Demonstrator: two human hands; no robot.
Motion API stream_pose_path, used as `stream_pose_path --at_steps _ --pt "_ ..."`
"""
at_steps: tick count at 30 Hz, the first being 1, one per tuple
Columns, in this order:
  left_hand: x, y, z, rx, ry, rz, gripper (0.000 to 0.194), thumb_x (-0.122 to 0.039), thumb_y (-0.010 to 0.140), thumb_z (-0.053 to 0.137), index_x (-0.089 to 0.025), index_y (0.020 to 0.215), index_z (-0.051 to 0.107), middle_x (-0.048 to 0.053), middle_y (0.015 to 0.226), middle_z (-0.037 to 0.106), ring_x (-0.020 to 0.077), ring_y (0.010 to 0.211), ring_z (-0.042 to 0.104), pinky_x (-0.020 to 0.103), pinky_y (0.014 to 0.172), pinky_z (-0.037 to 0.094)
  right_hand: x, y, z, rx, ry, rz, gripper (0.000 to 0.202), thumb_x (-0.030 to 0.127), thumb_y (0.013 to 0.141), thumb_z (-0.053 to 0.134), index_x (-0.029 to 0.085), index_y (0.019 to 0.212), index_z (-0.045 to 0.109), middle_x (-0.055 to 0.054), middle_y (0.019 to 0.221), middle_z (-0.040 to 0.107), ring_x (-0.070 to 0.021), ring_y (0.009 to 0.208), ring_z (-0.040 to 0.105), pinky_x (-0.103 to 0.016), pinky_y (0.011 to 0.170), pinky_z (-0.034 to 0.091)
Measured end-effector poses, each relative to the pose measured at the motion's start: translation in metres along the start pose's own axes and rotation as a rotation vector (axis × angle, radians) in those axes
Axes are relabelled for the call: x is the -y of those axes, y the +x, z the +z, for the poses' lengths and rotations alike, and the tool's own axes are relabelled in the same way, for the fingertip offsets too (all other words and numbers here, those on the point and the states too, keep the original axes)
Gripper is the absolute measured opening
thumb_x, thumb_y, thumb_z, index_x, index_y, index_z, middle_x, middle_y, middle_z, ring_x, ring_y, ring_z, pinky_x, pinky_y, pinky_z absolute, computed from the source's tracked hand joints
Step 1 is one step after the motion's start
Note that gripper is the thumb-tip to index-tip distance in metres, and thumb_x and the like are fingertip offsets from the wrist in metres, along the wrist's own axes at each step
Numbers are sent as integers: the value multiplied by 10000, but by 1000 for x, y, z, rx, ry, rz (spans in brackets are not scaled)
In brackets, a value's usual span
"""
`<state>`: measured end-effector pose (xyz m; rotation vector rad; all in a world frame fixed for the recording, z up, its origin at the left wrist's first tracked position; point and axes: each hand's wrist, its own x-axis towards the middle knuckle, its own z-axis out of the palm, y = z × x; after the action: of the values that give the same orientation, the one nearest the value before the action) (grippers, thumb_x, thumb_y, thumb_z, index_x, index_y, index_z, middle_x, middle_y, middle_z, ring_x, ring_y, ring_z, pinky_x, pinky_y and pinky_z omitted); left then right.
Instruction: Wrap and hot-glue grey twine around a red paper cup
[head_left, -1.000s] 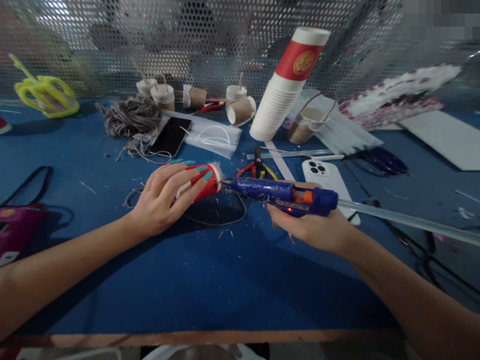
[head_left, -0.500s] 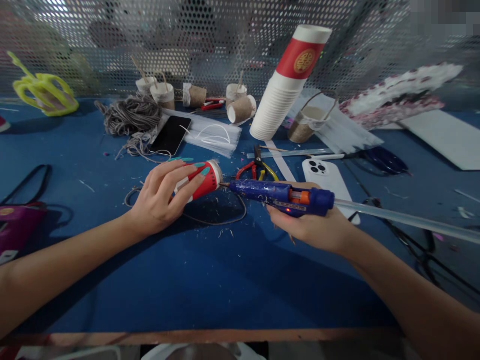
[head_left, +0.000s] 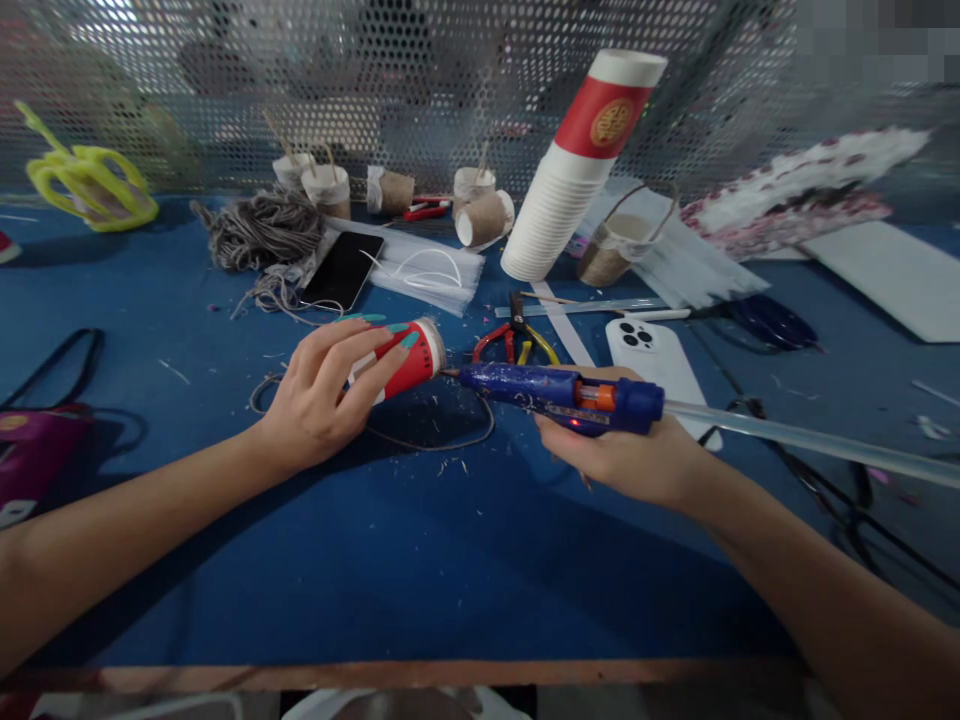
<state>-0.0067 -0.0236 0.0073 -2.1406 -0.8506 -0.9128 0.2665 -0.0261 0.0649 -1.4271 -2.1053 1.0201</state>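
My left hand (head_left: pixel 322 385) is closed around a red and white paper cup (head_left: pixel 414 362) lying on its side, with its base end toward the right. In my right hand (head_left: pixel 622 445) is a blue glue gun (head_left: pixel 525 385), its red light lit and a clear glue stick (head_left: pixel 795 440) coming out of its back. The gun's nozzle points left and is at the cup's end; whether it touches cannot be made out. Thin grey cord (head_left: pixel 450 447) loops on the table beneath the cup and nozzle. The fingers under the gun are partly hidden.
Behind the cup are pliers (head_left: pixel 517 325), a black phone (head_left: pixel 343 272) and grey yarn (head_left: pixel 262 228). A leaning stack of paper cups (head_left: pixel 559 190) stands near a small twine-wrapped basket (head_left: pixel 611 250). A white phone (head_left: pixel 656 370) lies right, a purple bag (head_left: pixel 41 455) left.
The glue gun has shifted very slightly left along the cup's end. My left hand and the cup have hardly moved.
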Motion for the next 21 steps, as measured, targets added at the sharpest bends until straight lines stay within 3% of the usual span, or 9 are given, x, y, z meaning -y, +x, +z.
stream_pose_path --at_steps 8,13,18,21 --pt "2 0 0 0 -9 25 470 -87 771 661 -111 1214 505 132 1100 610 255 1072 581 403 889 575 0 2 1 -44 -1 -72 166 208 676 550 226 578 418 56 497 459 -102 425 462 -239 408 385" --pt "2 0 -1 -12 -16 33 493 -99 795 649 -135 1260 489 120 1100 619 261 1083 577 424 890 575 8 5 1 -110 57 -74 179 255 687 571 228 586 425 29 518 534 -132 464 538 -267 452 452" --pt "2 -3 -1 17 -37 15 544 -72 812 606 -215 1316 460 91 1118 626 259 1124 576 443 906 564 12 4 1 -130 75 -48 219 290 696 581 233 572 410 44 459 497 -114 390 487 -263 401 424" --pt "2 -5 -3 19 -30 25 476 -77 808 618 -207 1255 520 85 1115 645 267 1113 592 464 934 550 8 4 1 -153 65 -79 210 289 713 580 232 577 429 39 472 516 -120 402 504 -264 404 434"
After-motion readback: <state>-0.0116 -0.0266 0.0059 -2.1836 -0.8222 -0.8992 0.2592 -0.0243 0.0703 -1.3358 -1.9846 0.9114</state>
